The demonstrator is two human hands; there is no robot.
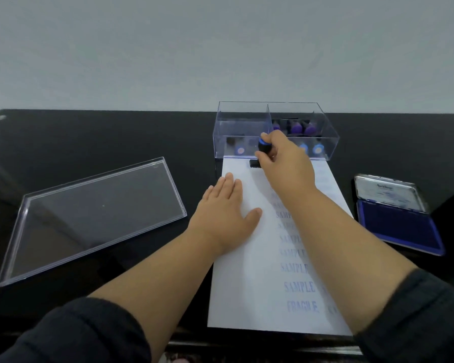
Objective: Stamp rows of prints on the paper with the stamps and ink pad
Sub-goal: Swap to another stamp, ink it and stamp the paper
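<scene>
Black and glossy, the tabletop point(95, 132) runs back to a plain pale wall. One sheet of white paper point(249, 284) lies lengthwise before the person, its far edge touching a clear two-compartment plastic box point(275, 129). One column of blue prints point(295, 265) runs up the sheet: a "FRAGILE" nearest, then several "SAMPLE" marks whose upper ones are hidden by the right forearm, so no full count is possible. The right hand point(286, 163) curls around one black stamp with a blue-ringed knob point(263, 148), whose base sits at the far end of the paper. The left hand point(226, 205) lies flat, fingers straight, pressing the sheet's left part. Inside the box, three purple-topped stamps point(296, 128) stand in the right compartment; along the front wall, about three blue-ringed round stamps show, the right hand covering part of that row. One open blue ink pad point(399, 226) rests right of the paper, apart from it. One clear lid point(95, 218) lies to the left.
</scene>
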